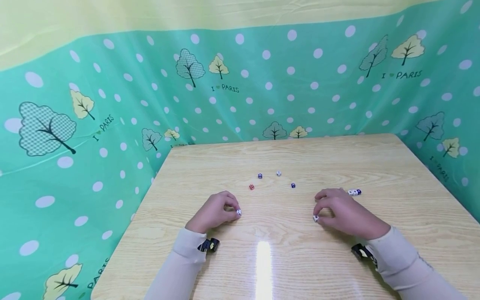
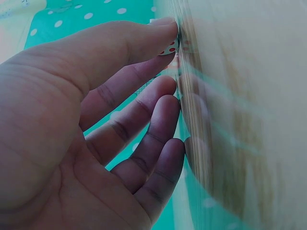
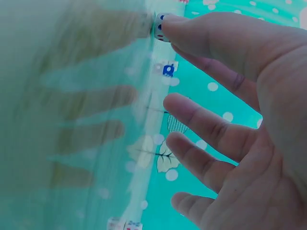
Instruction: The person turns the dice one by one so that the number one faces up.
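My left hand (image 1: 214,211) pinches a small white die (image 1: 238,212) between thumb and forefinger, low at the wooden tabletop. In the left wrist view the thumb covers most of this die (image 2: 170,49), leaving a few red pips showing. Opposite it, my right hand (image 1: 343,213) grips another white die (image 1: 316,218) the same way. Blue and red pips show on that die (image 3: 160,28) in the right wrist view. Beyond both hands lie a red die (image 1: 251,187), two blue dice, one farther back (image 1: 260,176) and one nearer (image 1: 293,185), and a white die (image 1: 278,173).
Beside the right hand's knuckles sits a short row of touching dice (image 1: 353,192), white ones with a blue one at the right end; the hand may hide part of it. A green dotted curtain (image 1: 277,83) hangs along the back and sides of the wooden table (image 1: 210,162).
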A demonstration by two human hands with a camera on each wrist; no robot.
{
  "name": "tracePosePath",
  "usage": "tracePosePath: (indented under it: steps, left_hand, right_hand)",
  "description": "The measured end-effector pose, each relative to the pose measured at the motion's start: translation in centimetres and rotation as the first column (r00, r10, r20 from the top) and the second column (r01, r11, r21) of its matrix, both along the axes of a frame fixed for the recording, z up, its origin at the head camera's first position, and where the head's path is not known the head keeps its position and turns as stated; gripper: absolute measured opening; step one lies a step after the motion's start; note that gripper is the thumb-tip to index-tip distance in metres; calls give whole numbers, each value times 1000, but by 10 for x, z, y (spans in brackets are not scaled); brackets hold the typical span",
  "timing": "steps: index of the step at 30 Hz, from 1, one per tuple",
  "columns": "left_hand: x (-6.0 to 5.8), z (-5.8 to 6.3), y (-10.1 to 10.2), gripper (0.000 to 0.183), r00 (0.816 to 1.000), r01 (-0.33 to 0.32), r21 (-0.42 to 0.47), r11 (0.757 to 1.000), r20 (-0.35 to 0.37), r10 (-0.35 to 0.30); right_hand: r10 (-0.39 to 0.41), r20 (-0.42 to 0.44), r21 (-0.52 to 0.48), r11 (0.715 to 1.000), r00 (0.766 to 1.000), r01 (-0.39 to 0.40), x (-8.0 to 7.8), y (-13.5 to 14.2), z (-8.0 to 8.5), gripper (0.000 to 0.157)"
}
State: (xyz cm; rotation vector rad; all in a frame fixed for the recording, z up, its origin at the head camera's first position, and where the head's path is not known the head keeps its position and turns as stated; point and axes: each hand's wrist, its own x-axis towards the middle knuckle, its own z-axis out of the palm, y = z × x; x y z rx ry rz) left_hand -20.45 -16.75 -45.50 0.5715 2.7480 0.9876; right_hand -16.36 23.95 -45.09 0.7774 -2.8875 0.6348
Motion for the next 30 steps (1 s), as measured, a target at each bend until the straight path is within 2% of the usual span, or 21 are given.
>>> tracePosePath:
  steps: [9, 21, 30]
  left_hand:
    - [0, -1, 0, 9, 1000, 0, 6, 1000, -1, 0]
    - [-2, -1, 0, 10, 1000, -8, -9, 1000, -8, 8]
    - [-1, 0, 0, 10, 1000, 0, -1, 1000, -14, 0]
  right_hand:
    - [-81, 49, -35, 996, 995, 83, -8, 19, 2, 20]
    - [-187, 4, -17, 982, 982, 187, -22, 45, -2, 11]
    - [-251, 63, -30, 967, 966, 253, -30, 58, -6, 9]
